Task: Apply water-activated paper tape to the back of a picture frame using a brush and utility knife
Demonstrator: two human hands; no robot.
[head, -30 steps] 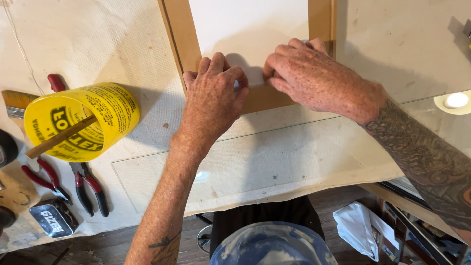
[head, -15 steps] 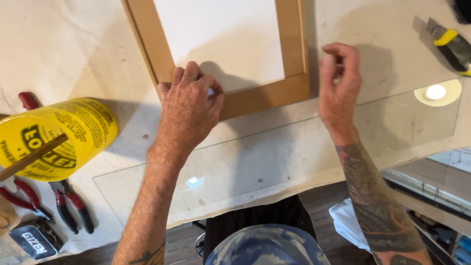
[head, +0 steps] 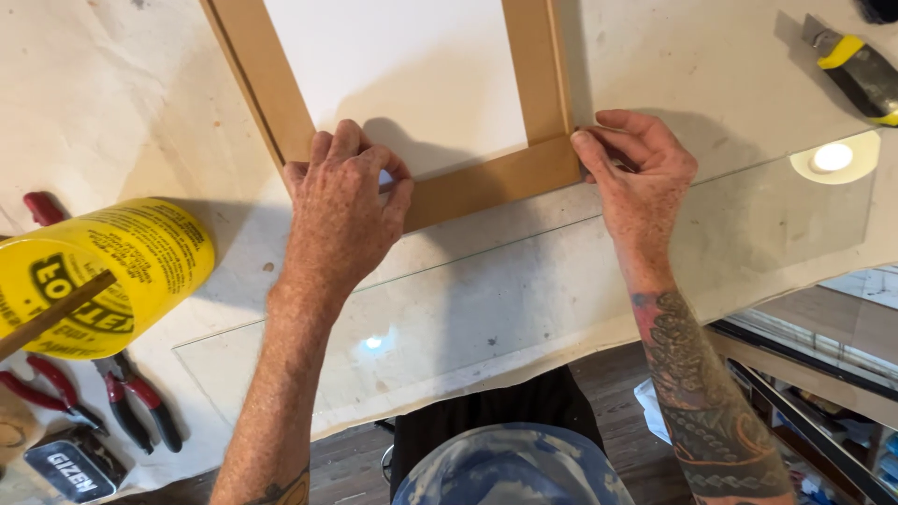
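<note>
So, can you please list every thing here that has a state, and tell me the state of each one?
Left hand: flat, palm down on the frame's bottom rail.
Right hand: fingertips pinching at the frame's lower right corner.
Wooden frame: lying flat on the table.
Glass sheet: lying flat, overhanging the table edge.
Yellow can: on its side, stick across it.
Red-handled pliers: lying closed.
Utility knife: lying; blade cannot be told.
</note>
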